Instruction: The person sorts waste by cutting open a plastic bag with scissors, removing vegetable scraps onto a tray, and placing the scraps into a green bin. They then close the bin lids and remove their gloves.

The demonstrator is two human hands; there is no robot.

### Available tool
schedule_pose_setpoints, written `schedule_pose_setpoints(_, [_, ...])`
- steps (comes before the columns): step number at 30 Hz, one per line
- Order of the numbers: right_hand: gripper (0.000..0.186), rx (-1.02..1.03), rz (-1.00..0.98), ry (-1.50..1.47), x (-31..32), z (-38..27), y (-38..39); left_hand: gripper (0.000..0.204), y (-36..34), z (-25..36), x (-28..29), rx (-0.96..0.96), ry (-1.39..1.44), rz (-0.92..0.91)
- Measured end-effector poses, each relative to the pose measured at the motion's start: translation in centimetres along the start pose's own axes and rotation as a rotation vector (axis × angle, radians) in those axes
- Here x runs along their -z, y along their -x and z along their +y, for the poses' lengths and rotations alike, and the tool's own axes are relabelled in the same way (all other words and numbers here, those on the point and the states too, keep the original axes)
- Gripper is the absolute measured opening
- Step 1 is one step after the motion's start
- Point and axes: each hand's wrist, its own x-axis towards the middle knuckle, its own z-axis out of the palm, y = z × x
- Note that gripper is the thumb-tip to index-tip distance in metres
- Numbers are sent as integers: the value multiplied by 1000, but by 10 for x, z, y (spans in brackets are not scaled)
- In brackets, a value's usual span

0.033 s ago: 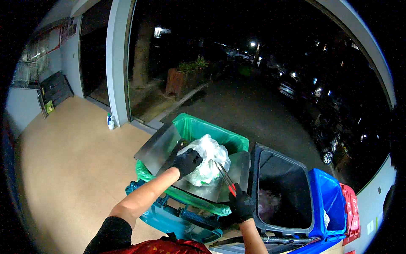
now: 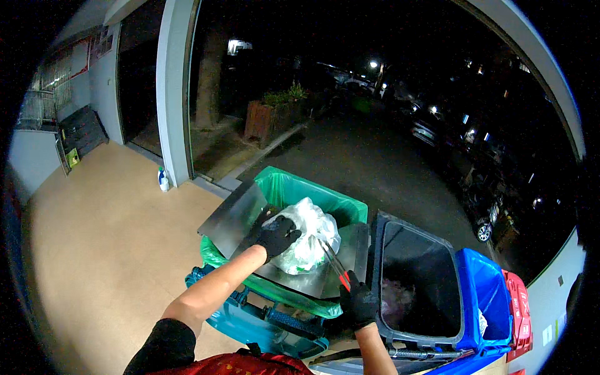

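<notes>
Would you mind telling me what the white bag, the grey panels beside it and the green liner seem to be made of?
White bag: apparently thin plastic film, crinkled and shiny. Grey panels: probably metal, smooth, with a dull sheen. Green liner: likely plastic sheeting, glossy and creased.

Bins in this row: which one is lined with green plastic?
The leftmost bin, with the white bag the left hand touches over it: green plastic drapes its rim. The black-framed bin, blue bin and red bin to its right show no green lining.

open air above the white bag (image 2: 315, 225), metal panels (image 2: 232, 211) flanking it, black bin (image 2: 377, 250) close right
</notes>
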Motion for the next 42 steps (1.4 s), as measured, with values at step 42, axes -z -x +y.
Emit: schedule_pose_setpoints(42, [48,235,278,101,15,14,-6,52,-17,-13,-39,560,633,175])
